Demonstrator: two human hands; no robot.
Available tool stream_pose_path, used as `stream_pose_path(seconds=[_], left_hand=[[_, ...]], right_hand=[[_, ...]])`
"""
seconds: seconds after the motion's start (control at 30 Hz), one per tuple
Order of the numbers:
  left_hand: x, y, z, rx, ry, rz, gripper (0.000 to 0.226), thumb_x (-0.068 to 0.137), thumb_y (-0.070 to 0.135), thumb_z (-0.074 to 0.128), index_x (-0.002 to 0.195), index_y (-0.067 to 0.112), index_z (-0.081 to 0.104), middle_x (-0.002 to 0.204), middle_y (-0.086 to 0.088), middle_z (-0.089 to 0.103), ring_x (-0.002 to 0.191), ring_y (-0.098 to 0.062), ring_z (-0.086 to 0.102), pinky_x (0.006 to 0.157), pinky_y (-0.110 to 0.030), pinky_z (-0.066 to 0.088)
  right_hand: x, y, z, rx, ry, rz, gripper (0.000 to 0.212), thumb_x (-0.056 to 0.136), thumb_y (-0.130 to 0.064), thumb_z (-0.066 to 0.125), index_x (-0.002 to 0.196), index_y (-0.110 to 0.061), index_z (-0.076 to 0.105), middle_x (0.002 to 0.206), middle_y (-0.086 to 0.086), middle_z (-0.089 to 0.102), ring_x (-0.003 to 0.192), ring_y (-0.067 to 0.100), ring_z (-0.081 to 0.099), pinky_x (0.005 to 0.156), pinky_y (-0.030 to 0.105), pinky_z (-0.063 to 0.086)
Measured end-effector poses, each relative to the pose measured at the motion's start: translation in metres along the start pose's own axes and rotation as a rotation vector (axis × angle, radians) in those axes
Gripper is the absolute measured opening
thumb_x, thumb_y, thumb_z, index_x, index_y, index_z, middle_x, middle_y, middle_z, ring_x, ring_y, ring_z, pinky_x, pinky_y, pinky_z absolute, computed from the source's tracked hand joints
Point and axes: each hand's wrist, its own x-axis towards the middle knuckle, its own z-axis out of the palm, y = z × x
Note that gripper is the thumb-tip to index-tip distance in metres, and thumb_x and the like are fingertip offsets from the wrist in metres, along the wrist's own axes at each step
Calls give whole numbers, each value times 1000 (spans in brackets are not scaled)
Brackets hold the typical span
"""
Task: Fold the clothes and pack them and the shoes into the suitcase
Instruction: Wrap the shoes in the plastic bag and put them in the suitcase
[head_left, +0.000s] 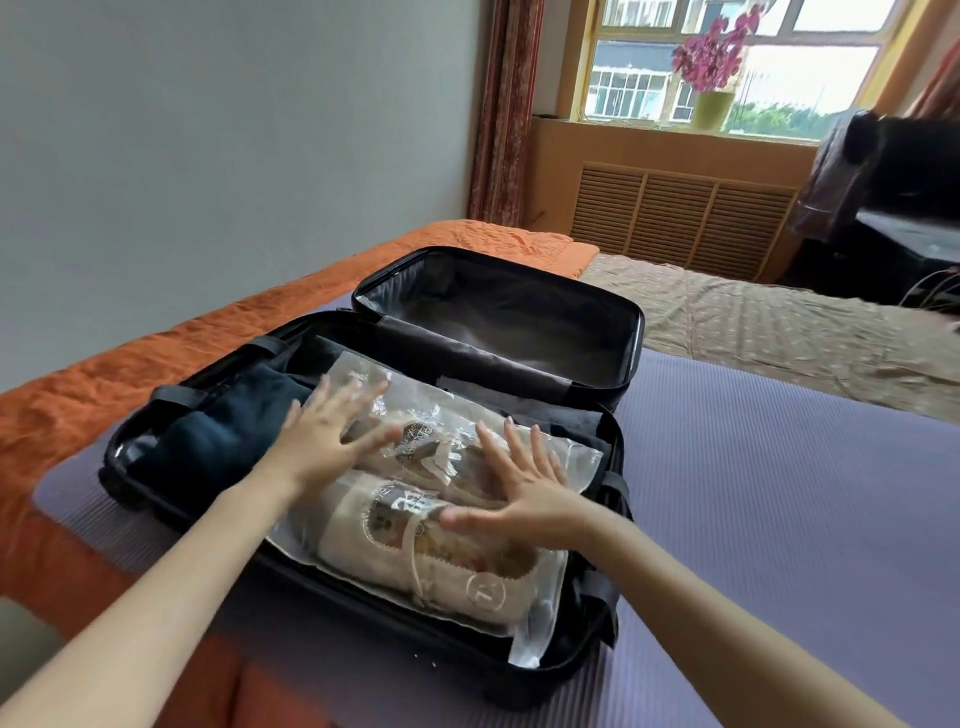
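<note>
Head view: shoe bag is pressed flat-handed, left hand at 10 o'clock, right hand at 3 o'clock, nothing gripped. Slippery film is expected; shoes should be gripped through it.

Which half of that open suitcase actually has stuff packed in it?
The near half, closest to the person: it holds dark folded clothes and a clear plastic bag of shoes. The far half shows only its dark lining.

Head-worn wide-angle view looks forward and down, close over the open suitcase.
</note>
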Motion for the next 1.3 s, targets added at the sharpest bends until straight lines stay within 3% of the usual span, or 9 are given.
stream_pose_path(seconds=[0.1,0.23,0.33,0.87,0.93,1.0,1.1,1.2,1.3], left_hand=[[-10,-8,19,227,-189,-36,105,38,103,3,132,60,-9,155,14,-14,145,-16,-10,116,-48,-9],[-13,-8,33,276,-175,-63,107,33,103,1,132,61,-10,158,8,-9,145,-21,-4,117,-47,-6],[-12,-9,34,245,-162,-63,113,33,103,5,136,60,-1,158,10,-5,145,-20,-2,117,-47,-4],[-11,-5,31,300,-195,-67,117,31,104,3,139,59,4,158,11,-6,145,-19,-5,117,-48,-3],[-9,-4,25,305,-207,-64,117,33,104,5,140,57,2,158,11,-8,145,-17,-9,116,-49,-8],[-7,0,19,355,-229,-59,119,34,103,3,142,53,-1,157,9,-14,142,-17,-24,112,-48,-20],[-8,11,11,351,-198,-67,126,31,102,-3,144,46,-7,154,7,-22,131,-15,-39,98,-38,-37],[-20,32,11,275,-82,-34,101,62,90,24,145,42,-9,158,5,-6,139,-14,-27,108,-40,-26],[-40,49,19,244,42,-36,68,90,57,43,147,42,9,156,10,15,144,-17,-13,113,-45,-17]], right_hand=[[3,7,18,-179,27,11,116,56,-91,47,142,-50,-20,154,-2,-30,137,29,-36,113,51,-18],[5,6,34,-298,60,25,110,57,-91,43,143,-52,-14,159,-3,-13,145,33,-12,116,48,-5],[8,8,39,-295,79,21,109,59,-90,44,144,-51,-11,160,-5,-9,146,32,-4,118,47,0],[11,4,37,-301,38,46,106,63,-88,47,146,-48,-6,159,-5,-11,145,34,-6,118,49,-2],[9,3,27,-197,10,25,105,66,-83,53,146,-49,-4,159,-7,-14,145,32,-11,116,51,-5],[4,4,12,69,14,-12,98,71,-74,59,146,-49,1,158,-10,-16,145,25,-15,116,52,-6],[-11,11,-14,403,164,-77,82,79,-61,60,147,-46,16,158,-15,-10,145,12,-10,117,51,2],[-31,32,-16,342,395,-57,57,87,-45,60,139,-37,39,158,-10,9,144,13,3,118,43,9],[-58,53,8,394,561,120,55,91,-30,61,141,-27,39,155,-4,22,143,18,15,116,35,13]])
